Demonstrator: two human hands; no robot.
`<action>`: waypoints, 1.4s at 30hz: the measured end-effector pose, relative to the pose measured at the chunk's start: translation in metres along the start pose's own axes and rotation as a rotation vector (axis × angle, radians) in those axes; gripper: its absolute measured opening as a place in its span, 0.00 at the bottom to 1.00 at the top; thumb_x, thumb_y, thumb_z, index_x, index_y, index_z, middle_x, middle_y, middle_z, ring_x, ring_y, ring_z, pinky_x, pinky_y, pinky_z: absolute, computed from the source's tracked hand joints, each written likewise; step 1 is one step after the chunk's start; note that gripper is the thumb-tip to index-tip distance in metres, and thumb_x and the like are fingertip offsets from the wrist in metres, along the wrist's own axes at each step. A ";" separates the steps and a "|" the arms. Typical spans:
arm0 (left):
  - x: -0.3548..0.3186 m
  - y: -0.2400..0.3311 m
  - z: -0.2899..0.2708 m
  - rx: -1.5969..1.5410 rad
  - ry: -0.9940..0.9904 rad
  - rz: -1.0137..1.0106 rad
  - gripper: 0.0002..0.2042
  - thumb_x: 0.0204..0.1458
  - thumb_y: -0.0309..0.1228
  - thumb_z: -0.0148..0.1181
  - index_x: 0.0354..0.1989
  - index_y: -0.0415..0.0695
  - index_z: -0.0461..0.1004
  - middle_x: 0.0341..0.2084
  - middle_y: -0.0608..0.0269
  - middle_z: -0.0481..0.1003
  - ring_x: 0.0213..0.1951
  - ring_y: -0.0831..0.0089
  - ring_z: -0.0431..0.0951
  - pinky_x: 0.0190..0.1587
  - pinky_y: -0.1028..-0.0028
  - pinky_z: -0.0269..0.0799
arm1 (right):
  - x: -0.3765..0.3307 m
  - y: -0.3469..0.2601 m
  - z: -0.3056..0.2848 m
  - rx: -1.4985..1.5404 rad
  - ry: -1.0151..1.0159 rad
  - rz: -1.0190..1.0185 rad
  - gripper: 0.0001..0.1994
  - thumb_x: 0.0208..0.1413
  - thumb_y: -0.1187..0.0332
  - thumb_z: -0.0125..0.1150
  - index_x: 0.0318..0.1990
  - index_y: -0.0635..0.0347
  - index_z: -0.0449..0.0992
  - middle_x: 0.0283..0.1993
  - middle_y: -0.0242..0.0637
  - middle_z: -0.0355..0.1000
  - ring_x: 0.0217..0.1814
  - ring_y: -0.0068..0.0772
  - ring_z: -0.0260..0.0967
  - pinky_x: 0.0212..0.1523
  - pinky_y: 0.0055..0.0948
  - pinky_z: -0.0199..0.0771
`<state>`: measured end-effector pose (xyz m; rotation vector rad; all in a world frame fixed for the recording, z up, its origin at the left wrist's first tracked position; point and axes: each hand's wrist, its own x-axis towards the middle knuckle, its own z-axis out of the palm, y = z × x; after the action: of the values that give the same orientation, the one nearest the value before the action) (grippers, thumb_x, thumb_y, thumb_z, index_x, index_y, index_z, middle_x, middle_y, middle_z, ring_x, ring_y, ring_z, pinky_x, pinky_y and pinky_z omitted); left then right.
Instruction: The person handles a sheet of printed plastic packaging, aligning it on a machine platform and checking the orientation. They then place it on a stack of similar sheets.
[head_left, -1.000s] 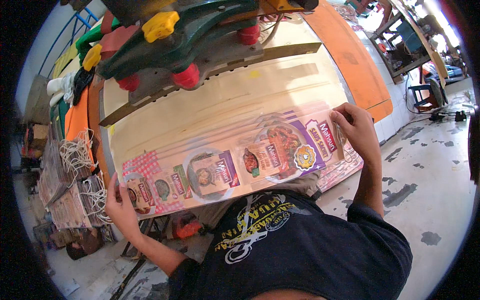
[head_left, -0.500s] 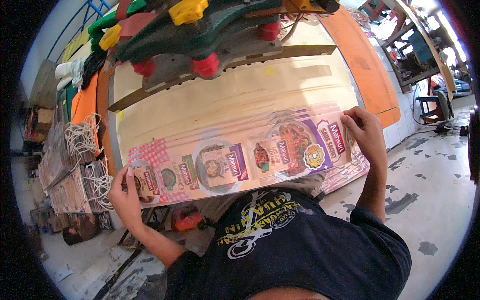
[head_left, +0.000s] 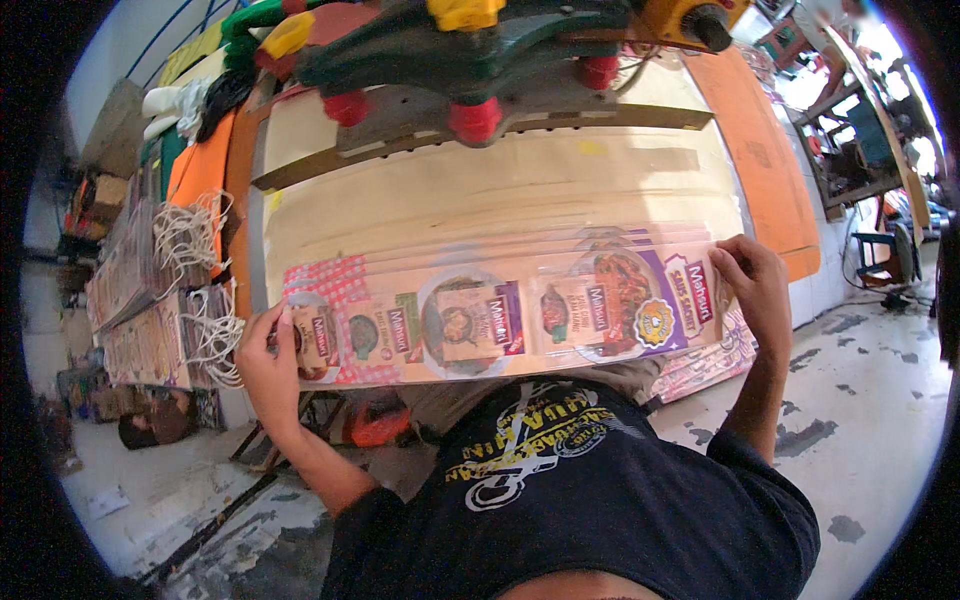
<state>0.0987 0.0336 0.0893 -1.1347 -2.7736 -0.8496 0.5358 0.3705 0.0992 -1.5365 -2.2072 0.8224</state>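
A long printed plastic sheet (head_left: pixel 430 365), clear in places and showing food dishes, a red checked band and purple patches, lies along the near edge of the pale work surface. My left hand (head_left: pixel 270 350) pinches its left end between thumb and fingers. At the right end my right hand (head_left: pixel 752 285) grips the corner in the same way. Further layers of similar sheets (head_left: pixel 480 246) show staggered just behind the top one. Across the far side stands a dark green machine frame (head_left: pixel 420 62) with red knobs (head_left: pixel 474 120) and a long metal bar (head_left: pixel 640 115).
Orange boards (head_left: pixel 765 150) flank the pale surface (head_left: pixel 400 195). Stacked printed sheets with white cords (head_left: pixel 195 235) hang at the left. More printed sheets (head_left: pixel 715 358) lie low by my right arm. Another person (head_left: pixel 155 420) is at the far left; a blue stool (head_left: pixel 880 255) stands right.
The whole view has shifted and turned slightly, so the machine and sheet look more level and further right. Both hands keep their hold on the sheet's ends.
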 end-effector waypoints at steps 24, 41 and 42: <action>-0.007 -0.015 -0.001 -0.106 0.019 -0.117 0.21 0.62 0.26 0.59 0.64 0.43 0.73 0.32 0.54 0.79 0.35 0.68 0.79 0.43 0.67 0.75 | 0.002 -0.001 -0.002 0.027 -0.012 -0.056 0.11 0.59 0.67 0.67 0.40 0.68 0.83 0.31 0.41 0.81 0.34 0.26 0.77 0.41 0.28 0.76; -0.022 -0.015 -0.002 -0.460 0.095 -0.212 0.21 0.60 0.24 0.59 0.63 0.44 0.74 0.35 0.55 0.82 0.37 0.74 0.82 0.42 0.71 0.77 | 0.033 0.058 0.004 0.124 -0.096 -0.114 0.11 0.66 0.66 0.62 0.34 0.66 0.76 0.25 0.24 0.66 0.26 0.15 0.60 0.26 0.21 0.61; -0.021 -0.016 -0.001 -0.443 0.155 -0.187 0.17 0.61 0.25 0.61 0.58 0.42 0.77 0.37 0.56 0.83 0.38 0.73 0.82 0.42 0.72 0.77 | 0.036 0.060 0.001 0.150 -0.149 -0.106 0.13 0.68 0.63 0.61 0.37 0.66 0.77 0.26 0.25 0.68 0.26 0.15 0.61 0.27 0.21 0.62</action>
<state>0.1034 0.0103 0.0780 -0.8048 -2.6642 -1.5586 0.5661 0.4192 0.0591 -1.3155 -2.2503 1.0729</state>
